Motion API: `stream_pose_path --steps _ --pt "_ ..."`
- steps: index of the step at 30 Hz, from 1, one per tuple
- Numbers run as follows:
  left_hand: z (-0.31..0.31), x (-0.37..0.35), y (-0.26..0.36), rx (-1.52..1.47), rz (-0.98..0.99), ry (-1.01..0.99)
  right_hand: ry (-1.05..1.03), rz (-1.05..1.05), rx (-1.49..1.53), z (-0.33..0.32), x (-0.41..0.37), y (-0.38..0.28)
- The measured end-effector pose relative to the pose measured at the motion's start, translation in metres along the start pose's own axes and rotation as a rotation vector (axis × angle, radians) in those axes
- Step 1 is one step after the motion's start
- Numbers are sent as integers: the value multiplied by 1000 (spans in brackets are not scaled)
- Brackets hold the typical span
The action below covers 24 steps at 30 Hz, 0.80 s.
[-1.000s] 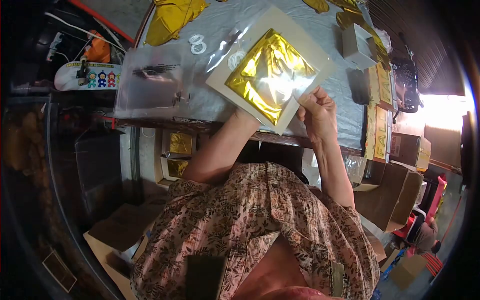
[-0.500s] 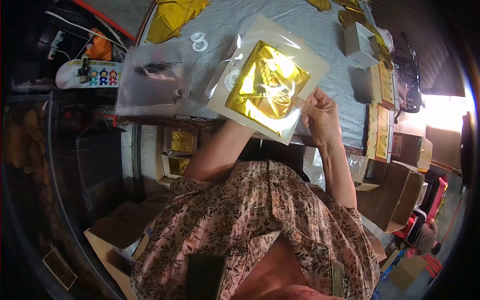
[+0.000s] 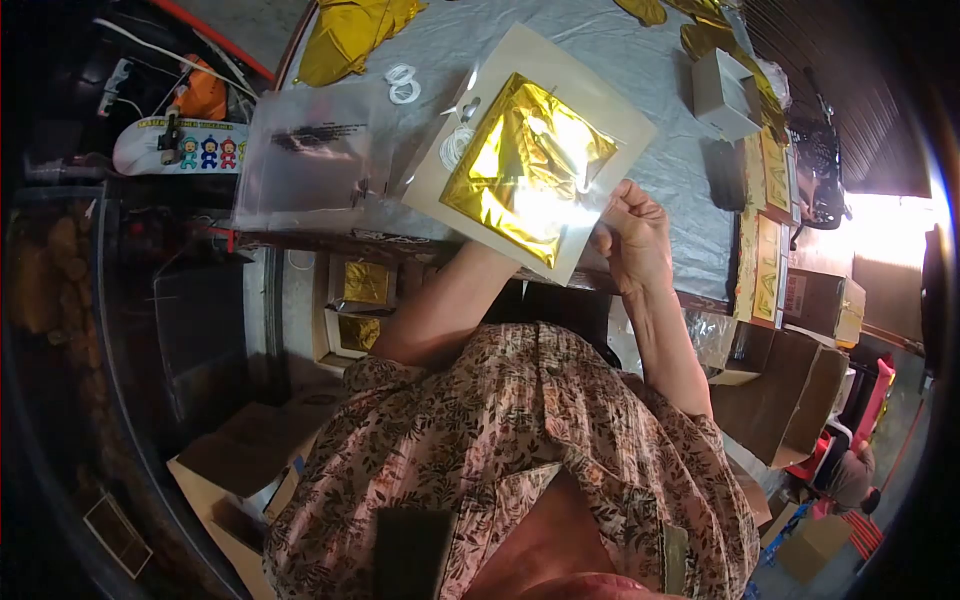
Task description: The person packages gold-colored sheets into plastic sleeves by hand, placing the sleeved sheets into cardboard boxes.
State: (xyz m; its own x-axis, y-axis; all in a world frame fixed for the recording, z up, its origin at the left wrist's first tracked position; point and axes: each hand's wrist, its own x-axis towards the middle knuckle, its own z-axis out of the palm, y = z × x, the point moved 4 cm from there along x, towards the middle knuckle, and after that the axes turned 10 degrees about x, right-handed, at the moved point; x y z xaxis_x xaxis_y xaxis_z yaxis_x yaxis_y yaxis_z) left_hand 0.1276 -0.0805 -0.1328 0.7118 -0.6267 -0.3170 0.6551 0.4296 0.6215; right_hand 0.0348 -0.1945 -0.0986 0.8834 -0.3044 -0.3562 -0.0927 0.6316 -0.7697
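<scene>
A clear plastic bag (image 3: 425, 172) holds a pale card sheet (image 3: 520, 45), a folded gold foil packet (image 3: 530, 150) and a coil of white ribbon (image 3: 457, 147). It is tilted above the front edge of the table. My right hand (image 3: 635, 225) has its fingers closed in a pinch at the bag's right edge. From the left, my other forearm (image 3: 450, 295) reaches under the bag, and my left hand is hidden behind it.
On the grey-covered table (image 3: 560, 20) lie clear plastic bags (image 3: 300, 160), white ribbon coils (image 3: 402, 85) and gold foil (image 3: 350, 35). A white box (image 3: 725, 95) stands right. Cardboard boxes (image 3: 775, 395) sit below right. A person (image 3: 850, 480) is at the far right.
The bag has turned slightly and shifted a little left. My right thumb has slid off the foil packet's corner to the bag's edge.
</scene>
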Motion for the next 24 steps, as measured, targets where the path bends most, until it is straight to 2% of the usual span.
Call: stream_pose_path --steps 1,2,4,5,10,12,13,16,17,20,23,24 --pt "0 1 13 271 -249 344 2 1 -2 -2 0 -2" --pt "-6 -3 8 269 -251 342 5 -24 -12 -4 1 -5" --pt "4 -20 24 -551 245 -457 10 -54 -22 -7 3 -11" --pt "-4 -21 32 -580 234 -407 28 -84 -23 -10 3 -14" --pt "5 -26 20 -618 237 -417 78 -133 -13 -2 0 -13" --pt "9 -26 14 -585 204 -342 50 -148 -47 -1 0 -14" --pt "16 -30 16 -570 180 -397 51 -152 -46 -1 0 -14" --pt "22 -32 7 -568 144 -393 92 -111 13 -5 0 -11" --pt "20 -32 6 -547 133 -311 80 -112 18 -6 0 -11" --pt "19 -29 2 -510 169 -432 78 -115 24 -3 1 -12" --pt "25 -33 8 -561 171 -471 81 -115 21 2 -1 -17" --pt "18 -30 2 -521 190 -360 75 -114 17 3 -2 -18"
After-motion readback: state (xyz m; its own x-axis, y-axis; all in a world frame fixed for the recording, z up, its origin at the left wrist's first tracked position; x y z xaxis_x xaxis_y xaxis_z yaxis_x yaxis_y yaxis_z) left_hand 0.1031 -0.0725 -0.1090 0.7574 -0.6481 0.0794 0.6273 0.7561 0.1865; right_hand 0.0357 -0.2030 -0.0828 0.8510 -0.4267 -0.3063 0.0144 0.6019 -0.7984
